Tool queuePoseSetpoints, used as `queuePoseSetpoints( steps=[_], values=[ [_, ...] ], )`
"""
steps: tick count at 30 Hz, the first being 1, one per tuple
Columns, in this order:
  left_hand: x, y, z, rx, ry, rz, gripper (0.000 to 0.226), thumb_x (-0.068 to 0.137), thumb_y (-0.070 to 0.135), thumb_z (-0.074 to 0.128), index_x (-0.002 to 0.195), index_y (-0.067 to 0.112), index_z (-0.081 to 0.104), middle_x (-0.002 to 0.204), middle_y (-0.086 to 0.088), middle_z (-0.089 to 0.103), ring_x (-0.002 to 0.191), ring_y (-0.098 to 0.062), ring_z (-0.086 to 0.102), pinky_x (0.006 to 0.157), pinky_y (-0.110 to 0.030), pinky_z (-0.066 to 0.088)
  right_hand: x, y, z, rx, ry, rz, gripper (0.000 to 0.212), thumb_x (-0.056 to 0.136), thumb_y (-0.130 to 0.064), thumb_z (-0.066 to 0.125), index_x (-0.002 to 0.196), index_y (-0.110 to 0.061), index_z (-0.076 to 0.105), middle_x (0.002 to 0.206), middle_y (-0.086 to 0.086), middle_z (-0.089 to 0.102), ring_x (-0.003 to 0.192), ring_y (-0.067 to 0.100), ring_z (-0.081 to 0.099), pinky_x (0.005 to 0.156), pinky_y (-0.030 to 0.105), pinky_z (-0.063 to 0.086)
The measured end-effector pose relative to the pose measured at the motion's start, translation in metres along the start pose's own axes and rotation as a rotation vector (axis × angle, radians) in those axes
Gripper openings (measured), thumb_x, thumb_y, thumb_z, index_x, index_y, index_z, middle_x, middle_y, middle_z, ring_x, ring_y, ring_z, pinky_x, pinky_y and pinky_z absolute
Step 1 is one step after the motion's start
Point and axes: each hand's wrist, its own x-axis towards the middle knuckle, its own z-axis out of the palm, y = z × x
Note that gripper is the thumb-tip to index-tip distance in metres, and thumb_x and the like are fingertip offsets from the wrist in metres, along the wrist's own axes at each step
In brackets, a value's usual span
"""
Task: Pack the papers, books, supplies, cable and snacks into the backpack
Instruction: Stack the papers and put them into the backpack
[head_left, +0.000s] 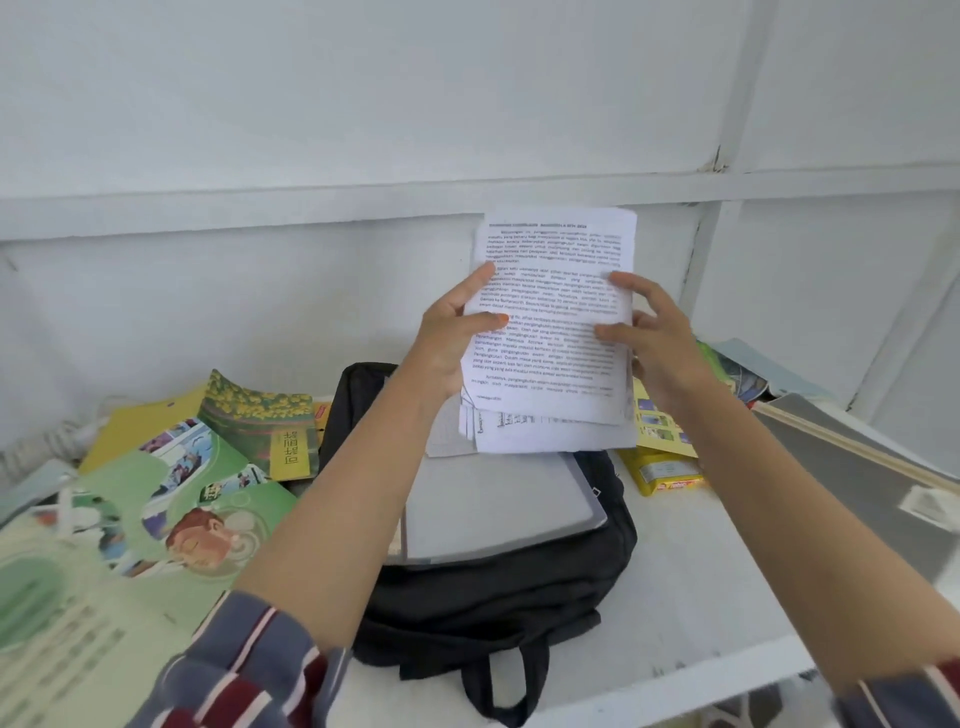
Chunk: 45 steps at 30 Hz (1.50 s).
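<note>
One table (701, 597) bears a black backpack (493, 597), picture books (197, 493) spread to its left. Above the backpack an upright sheaf of papers (550, 332) is gripped at opposite edges by left hand (447, 338) and right hand (660, 343); a snack packet (665, 475) lies beside.

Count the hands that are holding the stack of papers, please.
2. The left hand grips the left edge of the papers, and the right hand holds the right edge, above the backpack. No hand is hidden.
</note>
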Motion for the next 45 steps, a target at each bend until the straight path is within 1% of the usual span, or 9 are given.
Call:
queuePoseSetpoints(
  steps=[8, 12, 17, 21, 26, 31, 35, 38, 45],
  values=[
    [0.017, 0.029, 0.010, 0.110, 0.010, 0.001, 0.063, 0.083, -0.015, 0.055, 0.139, 0.011, 0.042, 0.134, -0.004, 0.052, 0.110, -0.019, 0.057, 0.082, -0.026, 0.053, 0.024, -0.030, 0.008, 0.061, -0.029, 0.007, 0.040, 0.085, 0.012, 0.052, 0.104, -0.022, 0.060, 0.113, 0.007, 0.061, 0.093, 0.024, 0.065, 0.074, 0.034, 0.058],
    [0.036, 0.010, 0.004, 0.275, -0.003, -0.091, 0.063, 0.085, -0.010, 0.057, 0.140, 0.012, 0.039, 0.134, 0.003, 0.048, 0.114, -0.017, 0.054, 0.090, -0.025, 0.050, 0.044, -0.008, 0.005, 0.052, 0.015, 0.118, 0.038, 0.086, 0.012, 0.050, 0.112, -0.015, 0.058, 0.109, 0.010, 0.061, 0.084, 0.022, 0.065, 0.068, 0.031, 0.059],
    [0.062, -0.040, -0.005, 0.489, 0.022, -0.280, 0.062, 0.086, 0.000, 0.061, 0.141, 0.021, 0.040, 0.142, 0.001, 0.039, 0.131, -0.021, 0.038, 0.110, -0.033, 0.026, 0.067, 0.052, -0.008, -0.023, 0.068, 0.266, 0.036, 0.085, 0.011, 0.051, 0.109, -0.015, 0.058, 0.121, 0.019, 0.058, 0.096, 0.034, 0.062, 0.084, 0.045, 0.054],
    [0.075, -0.081, -0.006, 0.491, 0.055, -0.396, 0.058, 0.087, -0.002, 0.059, 0.138, 0.020, 0.043, 0.139, -0.006, 0.044, 0.111, -0.019, 0.045, 0.092, -0.028, 0.032, 0.082, 0.088, -0.015, -0.115, 0.094, 0.353, 0.035, 0.086, 0.010, 0.049, 0.110, -0.015, 0.057, 0.121, 0.015, 0.056, 0.101, 0.032, 0.060, 0.084, 0.041, 0.054],
    [0.090, -0.111, -0.007, 0.447, 0.094, -0.464, 0.058, 0.085, -0.005, 0.059, 0.134, 0.023, 0.046, 0.135, -0.011, 0.048, 0.110, -0.027, 0.054, 0.086, -0.035, 0.049, 0.093, 0.113, -0.020, -0.162, 0.115, 0.410, 0.041, 0.087, 0.009, 0.047, 0.122, -0.011, 0.054, 0.121, 0.011, 0.050, 0.097, 0.024, 0.054, 0.081, 0.035, 0.050],
    [0.093, -0.116, -0.008, 0.489, 0.115, -0.472, 0.057, 0.084, -0.005, 0.058, 0.134, 0.021, 0.046, 0.136, -0.010, 0.046, 0.112, -0.026, 0.052, 0.089, -0.034, 0.047, 0.099, 0.123, -0.020, -0.157, 0.102, 0.481, 0.040, 0.087, 0.009, 0.046, 0.118, -0.014, 0.054, 0.126, 0.012, 0.048, 0.108, 0.029, 0.054, 0.091, 0.042, 0.050],
    [0.091, -0.112, -0.006, 0.502, 0.139, -0.446, 0.058, 0.084, -0.006, 0.058, 0.134, 0.021, 0.047, 0.139, -0.009, 0.043, 0.118, -0.027, 0.049, 0.087, -0.033, 0.045, 0.096, 0.121, -0.019, -0.101, 0.121, 0.483, 0.041, 0.087, 0.012, 0.046, 0.120, -0.010, 0.053, 0.118, 0.012, 0.051, 0.097, 0.027, 0.055, 0.075, 0.036, 0.052],
    [0.090, -0.108, -0.005, 0.466, 0.140, -0.410, 0.056, 0.083, -0.006, 0.058, 0.133, 0.020, 0.049, 0.141, -0.009, 0.042, 0.122, -0.028, 0.047, 0.097, -0.036, 0.044, 0.094, 0.115, -0.018, -0.098, 0.161, 0.433, 0.044, 0.085, 0.013, 0.047, 0.123, -0.008, 0.050, 0.122, 0.012, 0.048, 0.097, 0.025, 0.053, 0.071, 0.033, 0.050],
    [0.086, -0.080, -0.016, 0.397, 0.146, -0.216, 0.049, 0.083, -0.005, 0.060, 0.124, 0.021, 0.055, 0.137, -0.004, 0.048, 0.121, -0.023, 0.050, 0.104, -0.038, 0.042, 0.096, 0.082, -0.002, -0.065, 0.125, 0.313, 0.043, 0.084, 0.011, 0.051, 0.116, -0.017, 0.052, 0.127, 0.012, 0.051, 0.108, 0.031, 0.058, 0.089, 0.045, 0.052]
  ],
)
